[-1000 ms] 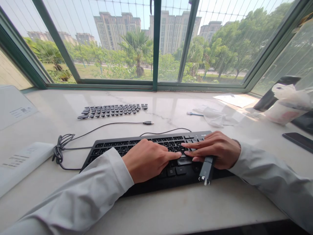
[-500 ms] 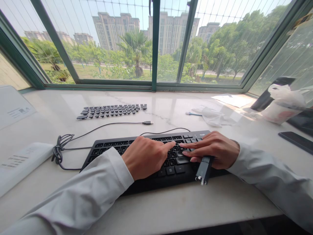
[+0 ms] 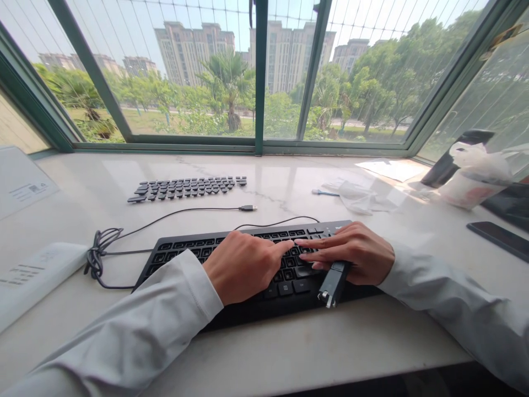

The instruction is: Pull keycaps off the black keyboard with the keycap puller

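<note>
A black keyboard (image 3: 231, 317) lies at the counter's front, many of its key positions bare black sockets, with keycaps still on at the right and along the bottom row. My left hand (image 3: 246, 267) rests over its middle, fingers curled under and the index finger reaching to a socket; whether it pinches anything is hidden. From the right, my right hand (image 3: 357, 251) lies over the keys, its fingertips close to my left index fingertip. Tucked beneath its palm is a dark keycap puller (image 3: 333, 281), metal prongs pointing toward me.
Loose keycaps (image 3: 185, 188) stand in rows behind the keyboard. A USB cable (image 3: 99, 251) is coiled at the left beside white packaging (image 3: 37, 275). At the right are a small brush (image 3: 326, 192), a clear plastic bag (image 3: 359, 197), a phone (image 3: 500, 240) and a bagged cup (image 3: 475, 179).
My right hand has slid slightly left with the keycap puller, bringing its fingertips closer to my left index finger. The left hand stays nearly in place; the view shifts a little.
</note>
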A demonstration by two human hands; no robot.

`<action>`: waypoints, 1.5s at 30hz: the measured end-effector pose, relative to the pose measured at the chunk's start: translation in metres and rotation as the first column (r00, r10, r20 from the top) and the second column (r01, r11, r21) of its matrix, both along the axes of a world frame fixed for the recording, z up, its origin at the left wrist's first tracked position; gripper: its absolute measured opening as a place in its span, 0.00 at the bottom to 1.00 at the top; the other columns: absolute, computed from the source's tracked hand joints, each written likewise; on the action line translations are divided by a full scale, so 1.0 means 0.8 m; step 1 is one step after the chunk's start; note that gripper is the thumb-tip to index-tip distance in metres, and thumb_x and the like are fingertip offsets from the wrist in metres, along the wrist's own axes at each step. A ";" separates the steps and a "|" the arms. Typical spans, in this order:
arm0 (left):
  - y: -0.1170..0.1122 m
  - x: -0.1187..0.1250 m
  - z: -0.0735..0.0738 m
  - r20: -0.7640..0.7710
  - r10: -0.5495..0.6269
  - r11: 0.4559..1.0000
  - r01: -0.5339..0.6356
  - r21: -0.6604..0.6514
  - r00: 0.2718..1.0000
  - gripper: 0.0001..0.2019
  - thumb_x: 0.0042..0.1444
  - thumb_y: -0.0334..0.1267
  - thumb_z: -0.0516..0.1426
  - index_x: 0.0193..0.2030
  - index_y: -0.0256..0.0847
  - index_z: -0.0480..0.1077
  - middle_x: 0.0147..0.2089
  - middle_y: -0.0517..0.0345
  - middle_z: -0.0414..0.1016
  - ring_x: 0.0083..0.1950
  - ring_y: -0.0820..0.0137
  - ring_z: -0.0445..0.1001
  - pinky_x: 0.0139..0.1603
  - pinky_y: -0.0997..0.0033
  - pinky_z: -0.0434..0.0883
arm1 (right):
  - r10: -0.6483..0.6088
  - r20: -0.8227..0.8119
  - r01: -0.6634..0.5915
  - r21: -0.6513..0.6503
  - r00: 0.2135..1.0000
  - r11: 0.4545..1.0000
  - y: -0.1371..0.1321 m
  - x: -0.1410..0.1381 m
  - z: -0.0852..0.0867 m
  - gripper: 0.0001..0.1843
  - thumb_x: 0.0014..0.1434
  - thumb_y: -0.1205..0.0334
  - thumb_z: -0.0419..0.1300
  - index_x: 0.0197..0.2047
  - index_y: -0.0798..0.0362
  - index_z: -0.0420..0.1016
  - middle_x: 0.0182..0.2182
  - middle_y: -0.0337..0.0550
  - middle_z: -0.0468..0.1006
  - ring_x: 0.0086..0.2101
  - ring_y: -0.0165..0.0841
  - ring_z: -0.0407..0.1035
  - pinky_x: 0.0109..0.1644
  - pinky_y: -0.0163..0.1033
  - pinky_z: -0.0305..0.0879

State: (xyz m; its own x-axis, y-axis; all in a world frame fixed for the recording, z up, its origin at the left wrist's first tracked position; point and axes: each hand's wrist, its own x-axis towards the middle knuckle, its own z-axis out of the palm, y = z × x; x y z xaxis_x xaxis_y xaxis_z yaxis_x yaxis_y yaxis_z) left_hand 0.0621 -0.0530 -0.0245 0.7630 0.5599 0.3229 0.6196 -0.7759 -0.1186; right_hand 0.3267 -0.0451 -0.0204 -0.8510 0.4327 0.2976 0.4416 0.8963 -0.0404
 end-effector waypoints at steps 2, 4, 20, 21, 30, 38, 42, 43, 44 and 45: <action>-0.001 0.000 0.001 0.000 -0.004 1.000 0.004 -0.001 1.000 0.17 0.62 0.33 0.51 0.56 0.48 0.70 0.29 0.62 0.79 0.25 0.68 0.76 0.20 0.75 0.54 | 0.002 -0.004 -0.002 -0.009 1.000 1.000 0.000 0.001 0.002 0.19 0.61 0.64 0.59 0.55 0.46 0.77 0.54 0.44 0.76 0.35 0.31 0.79 0.31 0.33 0.68; -0.001 0.000 0.001 -0.003 -0.008 1.000 0.008 0.000 1.000 0.17 0.62 0.32 0.51 0.55 0.47 0.70 0.28 0.62 0.78 0.25 0.68 0.75 0.20 0.75 0.54 | 0.010 0.002 -0.010 -0.020 1.000 1.000 0.000 0.001 0.003 0.19 0.60 0.64 0.59 0.55 0.46 0.77 0.53 0.45 0.77 0.34 0.31 0.79 0.30 0.33 0.68; -0.002 0.000 0.000 0.003 -0.026 1.000 0.026 0.005 1.000 0.16 0.63 0.34 0.51 0.54 0.49 0.72 0.31 0.61 0.80 0.27 0.68 0.78 0.20 0.75 0.56 | -0.562 -0.676 -0.207 -0.708 0.477 0.675 0.012 -0.008 0.011 0.20 0.61 0.41 0.55 0.38 0.49 0.73 0.21 0.35 0.60 0.22 0.29 0.55 0.27 0.37 0.57; -0.002 0.000 0.000 0.005 -0.027 1.000 0.027 0.007 1.000 0.16 0.63 0.34 0.51 0.54 0.49 0.72 0.31 0.60 0.80 0.28 0.68 0.78 0.20 0.75 0.57 | -0.592 -0.667 -0.256 -0.733 0.452 0.630 0.014 -0.011 0.010 0.20 0.60 0.40 0.56 0.35 0.49 0.71 0.22 0.36 0.60 0.23 0.29 0.54 0.28 0.38 0.57; -0.001 0.000 0.002 -0.043 -0.089 0.995 0.087 -0.044 0.995 0.18 0.63 0.33 0.51 0.56 0.50 0.71 0.33 0.63 0.81 0.29 0.69 0.78 0.21 0.75 0.59 | -0.717 -0.606 -0.591 -0.733 0.344 0.337 0.001 -0.049 0.016 0.16 0.60 0.48 0.61 0.31 0.50 0.63 0.23 0.32 0.53 0.23 0.27 0.48 0.31 0.33 0.58; 0.000 0.000 0.003 -0.034 -0.093 0.993 0.090 -0.076 0.995 0.18 0.63 0.32 0.51 0.57 0.49 0.71 0.36 0.60 0.82 0.31 0.69 0.80 0.24 0.76 0.64 | -0.722 -0.557 -0.566 -0.776 0.411 0.276 -0.008 -0.069 0.009 0.21 0.55 0.46 0.64 0.27 0.52 0.59 0.21 0.31 0.55 0.22 0.25 0.50 0.28 0.33 0.53; 0.000 0.000 0.002 -0.038 -0.100 0.991 0.096 -0.088 0.994 0.18 0.63 0.32 0.50 0.57 0.49 0.71 0.38 0.60 0.82 0.32 0.69 0.80 0.24 0.76 0.65 | -0.740 -0.560 -0.578 -0.764 0.372 0.287 -0.006 -0.064 0.006 0.22 0.56 0.43 0.62 0.28 0.51 0.60 0.20 0.31 0.55 0.21 0.25 0.50 0.29 0.33 0.55; 0.000 0.000 0.002 -0.040 -0.099 0.991 0.095 -0.092 0.994 0.18 0.63 0.32 0.50 0.57 0.49 0.71 0.38 0.60 0.82 0.32 0.69 0.80 0.24 0.76 0.65 | -0.748 -0.555 -0.585 -0.761 0.364 0.280 -0.005 -0.063 0.005 0.22 0.56 0.43 0.62 0.27 0.51 0.60 0.20 0.31 0.55 0.21 0.25 0.50 0.29 0.33 0.55; 0.000 0.000 0.001 -0.041 -0.096 0.991 0.092 -0.094 0.995 0.18 0.64 0.32 0.50 0.57 0.49 0.71 0.37 0.60 0.82 0.32 0.69 0.80 0.24 0.76 0.65 | -0.755 -0.551 -0.593 -0.757 0.355 0.273 -0.004 -0.063 0.005 0.22 0.57 0.43 0.62 0.27 0.51 0.60 0.20 0.31 0.55 0.21 0.25 0.49 0.29 0.33 0.56; 0.000 0.000 0.001 -0.043 -0.094 0.991 0.089 -0.096 0.995 0.19 0.64 0.32 0.50 0.58 0.49 0.71 0.37 0.60 0.82 0.32 0.69 0.80 0.25 0.76 0.65 | -0.762 -0.548 -0.601 -0.753 0.346 0.269 -0.003 -0.063 0.005 0.22 0.57 0.43 0.62 0.27 0.51 0.60 0.20 0.31 0.55 0.21 0.25 0.49 0.30 0.33 0.56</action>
